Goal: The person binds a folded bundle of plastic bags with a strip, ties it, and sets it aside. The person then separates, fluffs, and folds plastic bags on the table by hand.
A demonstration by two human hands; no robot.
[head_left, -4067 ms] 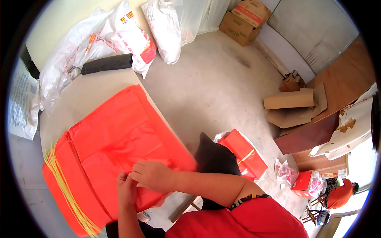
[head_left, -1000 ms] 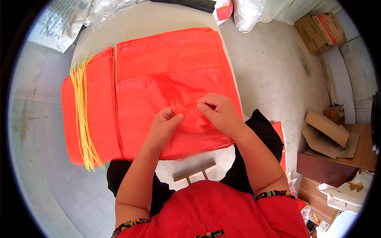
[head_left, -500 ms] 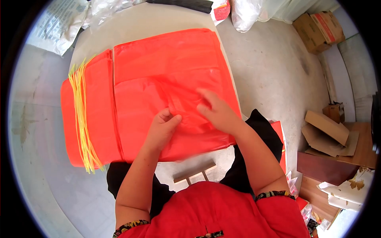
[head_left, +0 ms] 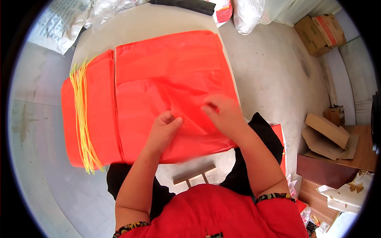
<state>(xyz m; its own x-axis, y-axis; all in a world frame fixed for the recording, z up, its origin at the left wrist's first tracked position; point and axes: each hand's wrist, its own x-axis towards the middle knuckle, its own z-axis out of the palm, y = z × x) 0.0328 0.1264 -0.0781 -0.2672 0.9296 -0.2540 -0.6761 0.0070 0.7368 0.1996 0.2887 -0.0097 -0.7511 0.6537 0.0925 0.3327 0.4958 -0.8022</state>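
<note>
A wide stack of thin red plastic sheets [head_left: 151,59], possibly bags, lies on the table before me. My left hand [head_left: 164,127] is closed in a pinch on the top sheet near its front part, and creases spread from the fingertips. Just to the right, my right hand [head_left: 226,117] is over the same sheet with its fingers curled in toward the thumb. Motion blurs it slightly, and whatever its fingertips hold cannot be made out. A bundle of thin yellow strips [head_left: 82,119] lies across a narrower red stack [head_left: 101,107] at the left.
The pale table [head_left: 131,27] shows behind the stacks, with a black roll [head_left: 184,5] and plastic packaging [head_left: 59,23] at its far edge. Cardboard boxes [head_left: 319,33] stand on the floor at far right. An opened carton [head_left: 327,137] lies on a wooden surface nearer me.
My right hand has shifted slightly right and toward me, and its spread fingers have curled in. My left hand stays about where it was, still pinching.
</note>
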